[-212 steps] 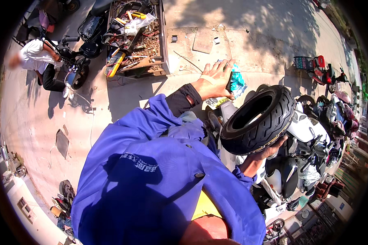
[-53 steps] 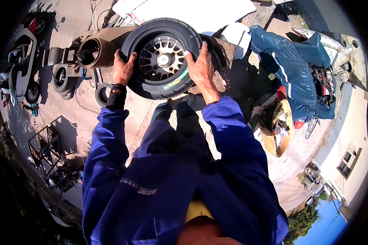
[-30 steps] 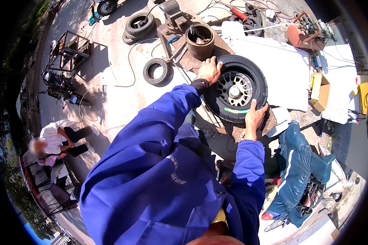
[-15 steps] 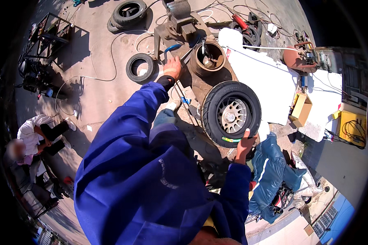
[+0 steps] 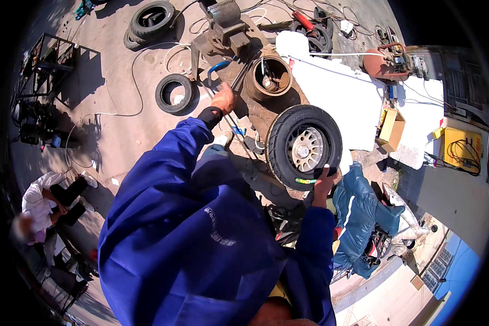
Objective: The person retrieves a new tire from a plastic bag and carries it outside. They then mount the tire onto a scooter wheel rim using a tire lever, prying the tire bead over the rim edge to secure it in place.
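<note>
A black tyre on a silver spoked rim rests at the near end of a rusty metal stand. My right hand grips the tyre's near right edge, the fingers partly hidden. Left of the stand, my left hand is closed round a dark metal bar that slants up toward an open rusty cylinder. Small tools lie inside the cylinder. Just beyond that hand is a curved blue handle. Thin rods run down beside the stand.
A loose tyre lies to the left, with stacked tyres farther off. White sheets cover the ground at right, near a cardboard box and a rust-red compressor. A blue jacket lies near right. A person sits far left.
My left hand has drawn back slightly from the blue handle and its fingers have curled round the bar. My right hand has closed in on the tyre's edge. The whole view has shifted a little.
</note>
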`<state>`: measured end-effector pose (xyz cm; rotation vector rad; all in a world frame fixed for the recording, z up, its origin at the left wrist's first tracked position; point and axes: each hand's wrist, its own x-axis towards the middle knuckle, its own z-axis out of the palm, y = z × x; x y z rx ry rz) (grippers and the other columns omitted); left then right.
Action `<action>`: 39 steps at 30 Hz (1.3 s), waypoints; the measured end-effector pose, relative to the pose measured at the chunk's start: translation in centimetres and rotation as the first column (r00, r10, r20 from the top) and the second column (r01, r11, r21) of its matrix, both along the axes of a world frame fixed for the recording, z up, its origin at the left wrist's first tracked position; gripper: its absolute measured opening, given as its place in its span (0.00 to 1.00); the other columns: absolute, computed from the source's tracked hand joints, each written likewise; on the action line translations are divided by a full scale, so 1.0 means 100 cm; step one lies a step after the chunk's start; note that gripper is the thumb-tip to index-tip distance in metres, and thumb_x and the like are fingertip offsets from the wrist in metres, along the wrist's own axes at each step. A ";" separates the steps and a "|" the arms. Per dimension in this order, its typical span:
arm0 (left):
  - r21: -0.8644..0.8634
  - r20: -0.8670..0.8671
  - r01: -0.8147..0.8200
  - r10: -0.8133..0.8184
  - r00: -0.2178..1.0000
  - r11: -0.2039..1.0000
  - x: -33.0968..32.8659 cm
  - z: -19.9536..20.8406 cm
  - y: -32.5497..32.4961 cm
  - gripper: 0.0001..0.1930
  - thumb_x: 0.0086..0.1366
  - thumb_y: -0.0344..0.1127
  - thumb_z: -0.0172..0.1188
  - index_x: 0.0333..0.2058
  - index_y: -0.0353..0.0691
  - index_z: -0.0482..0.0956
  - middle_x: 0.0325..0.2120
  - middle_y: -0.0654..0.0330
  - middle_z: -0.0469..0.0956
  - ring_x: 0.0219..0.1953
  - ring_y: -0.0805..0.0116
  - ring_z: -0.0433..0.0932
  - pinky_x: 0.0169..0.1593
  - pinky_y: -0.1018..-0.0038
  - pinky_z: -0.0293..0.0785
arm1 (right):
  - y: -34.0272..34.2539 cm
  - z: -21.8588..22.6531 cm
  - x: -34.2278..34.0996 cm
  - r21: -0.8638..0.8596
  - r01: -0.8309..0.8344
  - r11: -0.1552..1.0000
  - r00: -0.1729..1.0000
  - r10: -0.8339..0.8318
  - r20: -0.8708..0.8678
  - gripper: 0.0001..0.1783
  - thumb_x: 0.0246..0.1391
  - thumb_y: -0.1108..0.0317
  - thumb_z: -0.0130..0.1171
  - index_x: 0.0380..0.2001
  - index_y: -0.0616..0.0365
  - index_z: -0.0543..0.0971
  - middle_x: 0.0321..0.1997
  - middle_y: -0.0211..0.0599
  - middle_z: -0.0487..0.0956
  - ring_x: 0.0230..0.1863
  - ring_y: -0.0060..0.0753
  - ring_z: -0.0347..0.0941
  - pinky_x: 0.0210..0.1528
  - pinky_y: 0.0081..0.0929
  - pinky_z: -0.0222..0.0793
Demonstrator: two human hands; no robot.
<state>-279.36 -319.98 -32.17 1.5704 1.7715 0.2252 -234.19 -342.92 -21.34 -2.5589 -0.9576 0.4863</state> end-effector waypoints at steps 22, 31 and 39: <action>0.442 0.214 0.728 -0.849 0.483 0.525 0.094 0.229 -0.185 0.16 0.63 0.34 0.62 0.47 0.35 0.73 0.29 0.51 0.79 0.32 0.46 0.81 0.36 0.57 0.77 | -0.028 0.133 -0.186 0.238 0.775 0.586 0.063 0.303 -0.951 0.20 0.73 0.53 0.55 0.27 0.51 0.70 0.18 0.22 0.61 0.22 0.24 0.62 0.34 0.32 0.66; 0.246 -0.210 0.880 -0.864 0.457 0.405 0.243 0.156 -0.081 0.28 0.61 0.46 0.69 0.51 0.29 0.75 0.43 0.39 0.82 0.51 0.43 0.80 0.56 0.58 0.76 | -0.171 0.142 -0.072 0.351 0.858 0.375 0.391 -0.034 -0.920 0.17 0.73 0.53 0.55 0.30 0.50 0.71 0.18 0.21 0.61 0.16 0.17 0.55 0.20 0.22 0.53; -0.076 -0.398 0.924 -0.861 0.316 0.374 0.292 0.093 -0.093 0.42 0.60 0.64 0.65 0.62 0.36 0.68 0.47 0.37 0.81 0.51 0.45 0.83 0.52 0.55 0.80 | -0.262 0.123 -0.111 0.255 0.929 0.269 0.333 -0.303 -0.893 0.15 0.72 0.60 0.55 0.29 0.51 0.70 0.14 0.22 0.59 0.12 0.17 0.55 0.16 0.21 0.52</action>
